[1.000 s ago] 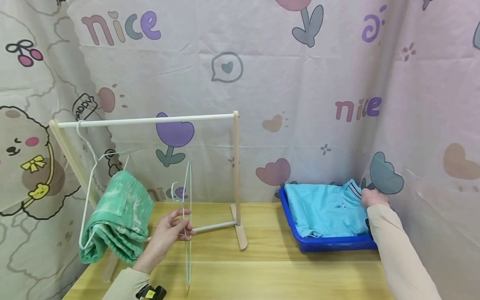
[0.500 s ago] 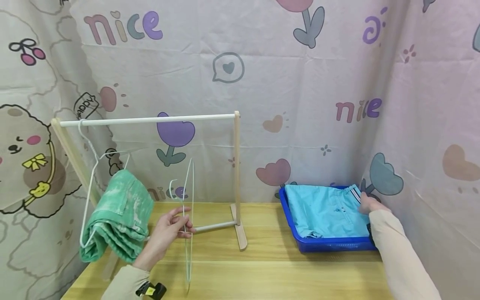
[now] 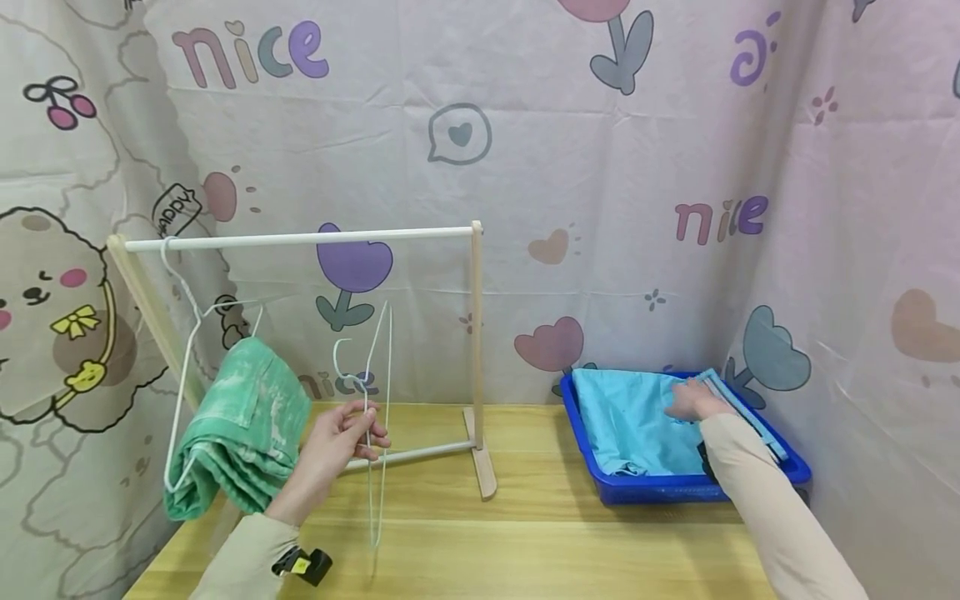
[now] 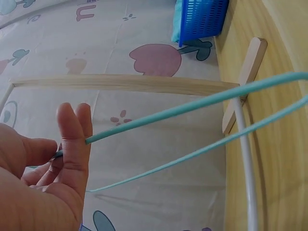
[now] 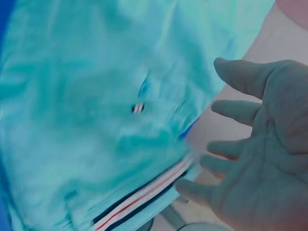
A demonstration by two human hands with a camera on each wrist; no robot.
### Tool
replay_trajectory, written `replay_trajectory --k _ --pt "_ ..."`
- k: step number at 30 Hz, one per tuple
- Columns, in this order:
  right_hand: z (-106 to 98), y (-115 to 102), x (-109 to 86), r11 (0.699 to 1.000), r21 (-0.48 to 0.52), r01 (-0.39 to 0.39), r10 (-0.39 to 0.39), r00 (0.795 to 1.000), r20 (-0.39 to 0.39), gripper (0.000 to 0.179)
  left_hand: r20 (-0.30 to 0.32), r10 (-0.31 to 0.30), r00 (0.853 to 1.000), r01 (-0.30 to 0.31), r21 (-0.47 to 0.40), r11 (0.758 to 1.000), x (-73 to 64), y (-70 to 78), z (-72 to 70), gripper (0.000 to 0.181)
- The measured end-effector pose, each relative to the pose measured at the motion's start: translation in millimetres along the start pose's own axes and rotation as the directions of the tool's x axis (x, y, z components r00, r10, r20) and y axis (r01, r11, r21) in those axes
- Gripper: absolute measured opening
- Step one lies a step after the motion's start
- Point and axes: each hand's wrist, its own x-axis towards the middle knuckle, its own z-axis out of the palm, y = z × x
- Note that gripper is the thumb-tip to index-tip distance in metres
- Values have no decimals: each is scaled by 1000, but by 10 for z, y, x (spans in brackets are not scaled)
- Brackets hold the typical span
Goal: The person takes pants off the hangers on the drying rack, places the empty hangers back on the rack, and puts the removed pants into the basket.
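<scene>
Left hand [image 3: 341,437], centre-left: thumb and fingers are pinching the pale green hanger [image 4: 192,106]; the remaining fingers are spreading loosely past the wire. Hanger is standing nearly edge-on, hook pointing leftward.

Right hand [image 5: 267,156]: in its wrist view, fingers are spreading apart, nearly straight, closing on nothing. In the head view it is lying over the blue garment [image 3: 630,417], which is filling the blue basket [image 3: 652,490] at lower right. Whether fingertips are actually touching cloth, I cannot quite tell; the wrist view is blurring.

Handling, my judgement: smoothing fabric with flat fingers seems best here, working along the striped band [image 5: 144,195] so its edge is lying straight before any grip. Light pressure should avoid dragging the basket. Left hand does well holding the hanger clear of the rack [image 3: 300,241], where the green cloth [image 3: 251,400] is hanging at left.

Writing: the curtain [image 3: 495,50] is showing "nice" at upper left and again at right; a third, lower one is partly hiding behind the hanger. "HAPPY" is sitting in a tag outline at left. The small striped label [image 5: 138,108] on the garment is showing no legible letters; no brand is reading anywhere.
</scene>
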Motion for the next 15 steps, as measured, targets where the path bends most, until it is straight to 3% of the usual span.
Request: replay_trajectory --k 5,12,15 --pt "111 -166 59 989 111 96 -109 987 120 60 -10 16 1000 -15 17 1000 17 60 5 31" --pt "263 -589 77 967 229 111 -176 941 288 67 -6 17 1000 -17 33 999 33 78 6 31" --pt "269 -798 74 970 219 107 -180 921 346 69 3 15 1000 -15 30 999 36 73 4 30"
